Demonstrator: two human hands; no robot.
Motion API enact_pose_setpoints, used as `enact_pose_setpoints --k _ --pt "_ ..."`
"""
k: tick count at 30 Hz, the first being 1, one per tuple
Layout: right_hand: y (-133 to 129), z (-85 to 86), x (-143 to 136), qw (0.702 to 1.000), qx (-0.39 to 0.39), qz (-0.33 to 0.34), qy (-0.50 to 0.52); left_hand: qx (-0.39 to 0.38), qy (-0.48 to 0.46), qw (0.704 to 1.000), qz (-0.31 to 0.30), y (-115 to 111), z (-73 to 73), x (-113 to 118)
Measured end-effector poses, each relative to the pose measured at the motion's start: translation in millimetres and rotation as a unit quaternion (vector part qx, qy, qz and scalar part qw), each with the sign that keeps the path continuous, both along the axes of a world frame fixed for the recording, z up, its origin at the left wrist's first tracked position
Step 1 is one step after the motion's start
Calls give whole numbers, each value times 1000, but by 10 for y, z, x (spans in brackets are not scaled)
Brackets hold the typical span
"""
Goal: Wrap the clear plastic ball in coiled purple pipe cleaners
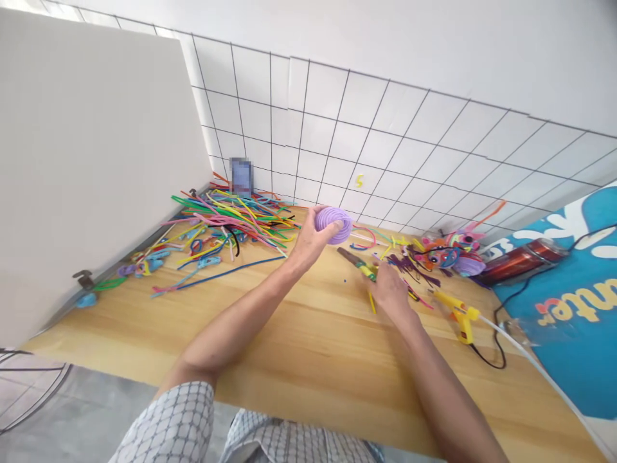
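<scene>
My left hand [312,235] is closed round a purple coil [328,220], wound in rings into a round shape, its thumb pressed on the face. It is raised over the back middle of the table. To the right of it, my right hand [389,286] grips pliers [355,260] with dark jaws and green-yellow handles. The jaws point up and left towards the coil, apart from it. Just beyond the right hand lie dark purple twisted pieces [412,265]. The fingers of the right hand are partly hidden behind its back.
Colourful fuzzy stems [231,222] heap at the back left of the wooden table [308,347]. A yellow glue gun [460,314] with its cord lies right, near colourful stem figures [448,251] and a red metallic cylinder [525,260]. A wire grid [328,122] stands behind; a white panel [96,141] is left.
</scene>
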State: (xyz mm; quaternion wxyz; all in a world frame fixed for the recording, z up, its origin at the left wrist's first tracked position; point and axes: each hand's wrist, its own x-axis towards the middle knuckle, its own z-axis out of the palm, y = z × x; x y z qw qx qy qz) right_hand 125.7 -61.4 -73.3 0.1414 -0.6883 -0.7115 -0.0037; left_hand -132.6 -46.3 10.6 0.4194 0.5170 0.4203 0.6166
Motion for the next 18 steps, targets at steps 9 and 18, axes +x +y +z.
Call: enact_pose_setpoints --k 9,18 --pt "254 18 -669 995 -91 14 -43 -1 -22 1000 -6 -89 -97 38" --pt "-140 118 -547 979 62 172 86 -33 72 997 9 -469 -661 -20"
